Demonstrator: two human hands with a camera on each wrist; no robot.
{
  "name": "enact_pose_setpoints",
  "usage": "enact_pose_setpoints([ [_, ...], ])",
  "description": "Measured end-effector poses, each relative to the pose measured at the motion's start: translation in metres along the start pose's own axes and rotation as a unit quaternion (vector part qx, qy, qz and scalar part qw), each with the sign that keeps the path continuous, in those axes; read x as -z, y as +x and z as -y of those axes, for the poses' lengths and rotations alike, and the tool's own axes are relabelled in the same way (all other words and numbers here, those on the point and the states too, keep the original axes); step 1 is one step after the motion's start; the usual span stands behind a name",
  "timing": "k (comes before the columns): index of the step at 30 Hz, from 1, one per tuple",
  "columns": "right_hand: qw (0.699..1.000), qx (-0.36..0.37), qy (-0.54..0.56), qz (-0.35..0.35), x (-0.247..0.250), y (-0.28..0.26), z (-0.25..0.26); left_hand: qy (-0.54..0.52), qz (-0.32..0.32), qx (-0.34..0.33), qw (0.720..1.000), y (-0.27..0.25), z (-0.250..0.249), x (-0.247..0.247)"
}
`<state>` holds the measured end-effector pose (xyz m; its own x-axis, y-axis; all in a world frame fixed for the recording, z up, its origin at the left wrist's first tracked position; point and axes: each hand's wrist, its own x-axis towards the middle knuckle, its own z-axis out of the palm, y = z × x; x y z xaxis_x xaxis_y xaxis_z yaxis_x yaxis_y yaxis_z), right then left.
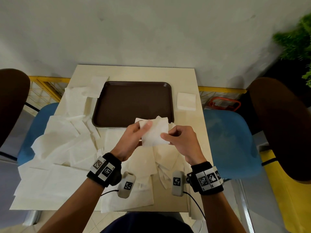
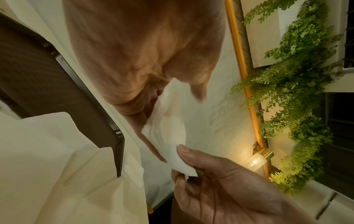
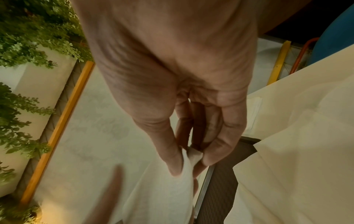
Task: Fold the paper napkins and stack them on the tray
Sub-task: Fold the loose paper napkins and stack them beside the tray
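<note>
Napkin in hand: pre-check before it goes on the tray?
1. Left hand grips the white paper napkin: ok.
2. Right hand pinches the napkin's right edge: ok.
3. Napkin lifted off the pile of unfolded white napkins: ok.
4. Fold finished, edges aligned: cannot tell; corners look uneven at the far side.
5. Dark brown rectangular plastic tray has bare floor for the stack: ok.
6. Small folded white napkin stack is on the tray: not ok; it lies on the beige table, right of the tray.
</note>
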<state>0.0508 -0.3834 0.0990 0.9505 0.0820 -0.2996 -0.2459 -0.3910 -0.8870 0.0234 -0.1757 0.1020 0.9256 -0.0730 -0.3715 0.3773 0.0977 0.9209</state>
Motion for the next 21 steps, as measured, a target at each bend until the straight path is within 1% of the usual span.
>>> enact_pose_setpoints([
  [2, 1.0, 0.0, 0.001, 0.002, 0.0, 0.001, 0.001, 0.062, -0.023, -0.062, 0.996, 0.004, 0.006, 0.001],
  [4, 1.0, -0.002, 0.014, -0.001, 0.001, 0.002, 0.001, 0.078, -0.046, -0.087, 0.992, 0.007, 0.011, 0.002],
  [6, 0.999, -0.022, 0.047, -0.004, 0.002, 0.005, 0.001, 0.073, -0.046, -0.089, 0.992, 0.009, 0.011, 0.003],
  [8, 0.996, -0.033, 0.081, 0.01, 0.001, 0.008, 0.002, 0.082, -0.029, -0.089, 0.992, 0.011, 0.011, 0.003],
  [11, 0.995, -0.004, 0.09, 0.033, -0.002, 0.015, 0.004, 0.108, 0.009, -0.099, 0.989, 0.014, 0.011, 0.002],
  [13, 0.995, 0.021, 0.095, 0.03, -0.002, 0.017, 0.007, 0.096, 0.017, -0.1, 0.99, 0.016, 0.009, 0.0],
  [16, 0.993, 0.031, 0.106, 0.036, 0.004, 0.022, 0.006, 0.105, 0.014, -0.104, 0.989, 0.021, 0.007, 0.0],
  [18, 0.995, 0.031, 0.087, 0.039, 0.008, 0.025, 0.005, 0.126, 0.006, -0.112, 0.986, 0.027, 0.004, -0.001],
  [21, 0.997, 0.036, 0.058, 0.047, 0.016, 0.033, 0.002, 0.129, -0.014, -0.126, 0.984, 0.042, -0.003, -0.004],
])
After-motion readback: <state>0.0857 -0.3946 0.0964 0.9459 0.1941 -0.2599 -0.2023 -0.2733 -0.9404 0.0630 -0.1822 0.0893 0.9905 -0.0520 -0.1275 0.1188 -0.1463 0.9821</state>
